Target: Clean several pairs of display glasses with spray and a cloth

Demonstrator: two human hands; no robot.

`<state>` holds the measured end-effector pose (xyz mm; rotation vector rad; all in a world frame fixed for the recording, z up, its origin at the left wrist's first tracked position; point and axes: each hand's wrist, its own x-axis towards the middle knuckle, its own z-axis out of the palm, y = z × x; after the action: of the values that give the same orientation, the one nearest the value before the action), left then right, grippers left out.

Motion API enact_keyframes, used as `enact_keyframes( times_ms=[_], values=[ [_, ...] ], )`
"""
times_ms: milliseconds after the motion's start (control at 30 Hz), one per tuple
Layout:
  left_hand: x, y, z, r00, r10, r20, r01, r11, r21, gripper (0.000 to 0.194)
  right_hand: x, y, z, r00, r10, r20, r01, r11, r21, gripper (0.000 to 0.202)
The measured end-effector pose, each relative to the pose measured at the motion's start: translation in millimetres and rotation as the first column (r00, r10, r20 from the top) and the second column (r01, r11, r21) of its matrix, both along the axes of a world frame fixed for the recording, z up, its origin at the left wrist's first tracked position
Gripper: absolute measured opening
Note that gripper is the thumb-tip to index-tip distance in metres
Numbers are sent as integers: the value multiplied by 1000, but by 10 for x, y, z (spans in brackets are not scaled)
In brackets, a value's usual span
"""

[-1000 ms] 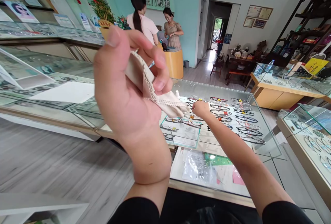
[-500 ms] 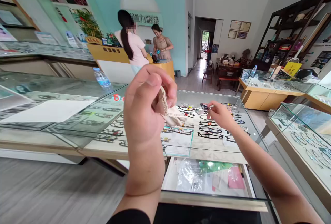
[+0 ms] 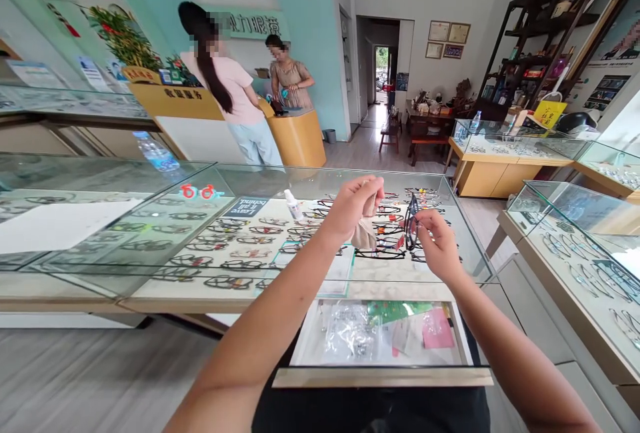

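Note:
A beige cloth (image 3: pixel 365 234) hangs from my left hand (image 3: pixel 350 206), whose fingers are closed on its upper part. Close by on the right, my right hand (image 3: pixel 439 240) grips a pair of dark-framed eyeglasses (image 3: pixel 411 223) held upright, with a small tag dangling near it. The cloth and the eyeglasses are apart. Both hands are above the glass display case (image 3: pixel 380 272), where rows of eyeglasses (image 3: pixel 245 253) lie under the top. A small white spray bottle (image 3: pixel 293 206) stands beyond my left forearm.
An open drawer (image 3: pixel 467 346) with plastic bags and papers juts out before me. A water bottle (image 3: pixel 155 152) and a white sheet (image 3: pixel 60 223) rest on the left case. Two people stand at the yellow counter (image 3: pixel 300 140). Another display case (image 3: pixel 565 240) is on the right.
My left hand with the cloth has moved away from the camera, down and to the right. The eyeglasses in my right hand have been turned upright, and the hands are closer together.

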<state>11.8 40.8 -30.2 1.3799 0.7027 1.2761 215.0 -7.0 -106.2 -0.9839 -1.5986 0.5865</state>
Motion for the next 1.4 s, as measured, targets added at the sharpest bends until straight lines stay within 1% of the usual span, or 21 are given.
enact_keyframes(
  times_ms=[100,167,233,300,400,500,700,900,967,1033,1133,1200,1233,1300,1333,1400],
  values=[
    [-34,-93,-280,997,-41,-72,35,996,-85,55,-15,-38,-5,997,-63,45,60,996,65,18],
    [-63,-150,-441,995,-59,-82,48,991,-127,58,-31,-47,-17,993,-74,94,64,992,110,22],
    [-80,-177,-562,994,-69,-87,53,984,-167,60,-41,-38,-50,985,-68,158,43,986,161,26],
    [-79,-172,-640,994,-60,-93,41,981,-189,59,-38,-9,-101,972,-71,226,15,971,240,29],
    [-55,-135,-694,993,-20,-118,-2,983,-184,54,-23,61,-187,955,-97,282,-11,934,358,34],
    [-34,-92,-713,988,2,-151,-28,986,-165,51,-22,136,-251,952,-106,285,-19,914,405,38],
    [-32,-14,-750,983,23,-181,-46,992,-121,55,-51,207,-306,955,-83,286,-54,895,442,44],
    [-10,-19,-754,987,38,-154,-57,991,-123,55,-50,220,-307,964,-51,260,-75,888,453,46],
    [0,-27,-747,990,31,-140,-51,989,-140,56,-67,212,-313,978,-18,210,-76,900,430,44],
    [7,-36,-737,991,20,-128,-41,986,-159,58,-102,192,-333,992,17,128,-64,926,372,40],
    [16,-63,-724,993,15,-120,-37,983,-182,58,-176,150,-366,996,3,-85,18,968,250,24],
    [23,-98,-716,993,20,-118,-42,980,-193,55,-219,125,-360,980,-8,-199,36,990,139,14],
    [27,-120,-711,993,20,-115,-42,980,-196,53,-233,116,-343,973,8,-230,10,997,77,14],
    [35,-162,-704,994,18,-108,-39,981,-192,49,-245,106,-285,960,86,-265,-103,993,-52,16],
    [39,-179,-703,994,18,-104,-37,982,-184,48,-244,103,-251,948,119,-294,-158,981,-112,18],
    [43,-198,-705,995,20,-102,-37,986,-165,47,-233,103,-185,919,142,-367,-230,950,-209,21]
  ],
)
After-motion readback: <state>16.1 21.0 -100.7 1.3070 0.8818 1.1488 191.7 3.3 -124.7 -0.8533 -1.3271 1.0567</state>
